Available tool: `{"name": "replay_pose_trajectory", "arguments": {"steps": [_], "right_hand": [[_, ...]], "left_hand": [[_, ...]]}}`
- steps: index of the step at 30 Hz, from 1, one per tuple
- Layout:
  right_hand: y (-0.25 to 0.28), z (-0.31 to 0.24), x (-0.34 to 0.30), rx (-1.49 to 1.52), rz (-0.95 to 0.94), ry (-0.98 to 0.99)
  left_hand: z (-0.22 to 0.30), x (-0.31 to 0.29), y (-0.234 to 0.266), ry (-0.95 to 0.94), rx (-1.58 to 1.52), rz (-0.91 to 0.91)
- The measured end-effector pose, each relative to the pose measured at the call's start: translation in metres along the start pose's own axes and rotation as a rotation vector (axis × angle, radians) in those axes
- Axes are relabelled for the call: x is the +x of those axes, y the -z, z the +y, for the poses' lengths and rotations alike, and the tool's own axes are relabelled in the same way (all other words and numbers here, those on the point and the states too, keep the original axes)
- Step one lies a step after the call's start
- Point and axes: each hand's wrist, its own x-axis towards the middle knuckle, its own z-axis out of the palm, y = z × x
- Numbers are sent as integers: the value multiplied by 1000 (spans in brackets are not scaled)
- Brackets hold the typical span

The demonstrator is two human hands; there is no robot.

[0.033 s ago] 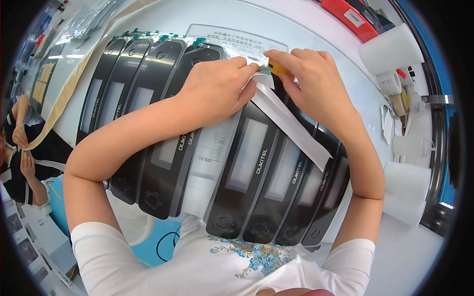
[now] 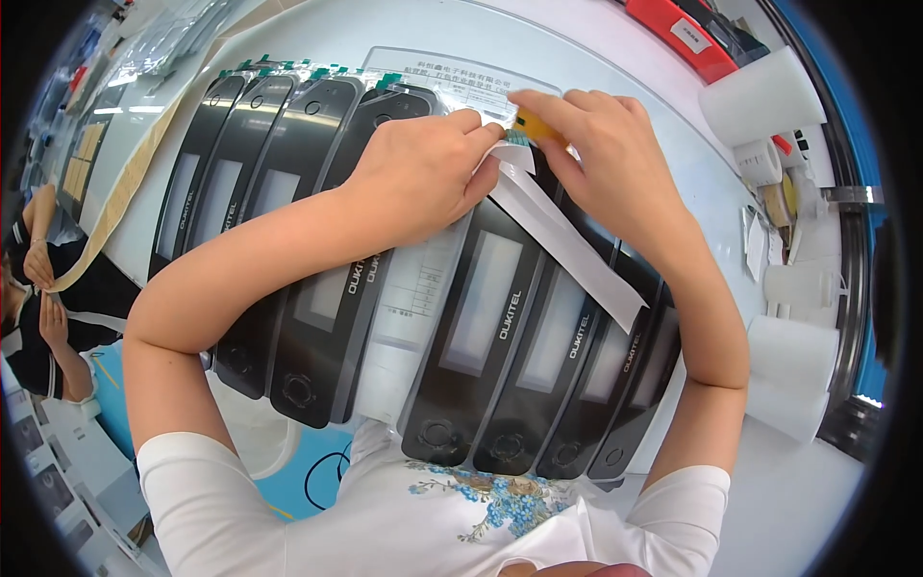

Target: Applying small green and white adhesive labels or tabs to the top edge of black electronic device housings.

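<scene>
Long black panels (image 2: 444, 389) with pale rectangular windows lie side by side on the table, with green tabs (image 2: 389, 79) along their far ends. At the far end of one panel, my left hand (image 2: 413, 173) is closed in a pinch on the curled end of a white strip (image 2: 572, 245). The rest of the strip slants over several panels toward the right. My right hand (image 2: 620, 159) grips a small flat yellow scraper (image 2: 538, 127), its edge beside my left fingertips and a green tab. My fingers hide part of the contact point.
A printed sheet (image 2: 519, 79) lies beyond the panels. White rolls (image 2: 764, 91) and a red case (image 2: 681, 37) stand along the right side. A tan strip (image 2: 144, 159) runs at the left, where another person's hands (image 2: 43, 269) hold its end.
My right hand has shifted very slightly left and away with the yellow scraper. My left hand, the white strip and the panels look unmoved.
</scene>
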Motion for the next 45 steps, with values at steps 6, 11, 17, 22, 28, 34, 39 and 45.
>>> {"name": "replay_pose_trajectory", "arguments": {"steps": [6,11,17,22,28,34,39,45], "right_hand": [[5,-4,2,-81,-111,22],[-3,-3,9,-26,-35,81],[-4,-4,9,-49,-18,28],[4,-11,7,-124,-158,-6],[3,-12,6,-101,-137,21],[4,-7,-2,-65,-139,-84],[2,-7,-7,-78,-119,-63],[2,-5,-4,-73,-117,-54]], "left_hand": [[6,-17,15,-109,89,-133],[7,-24,9,-177,114,-120],[6,-24,9,-171,95,-105],[6,-24,8,-150,83,-76],[3,-15,5,-44,45,-4],[0,-1,-1,5,52,-19],[0,-1,1,21,61,-83],[-3,0,2,-13,95,-80]]}}
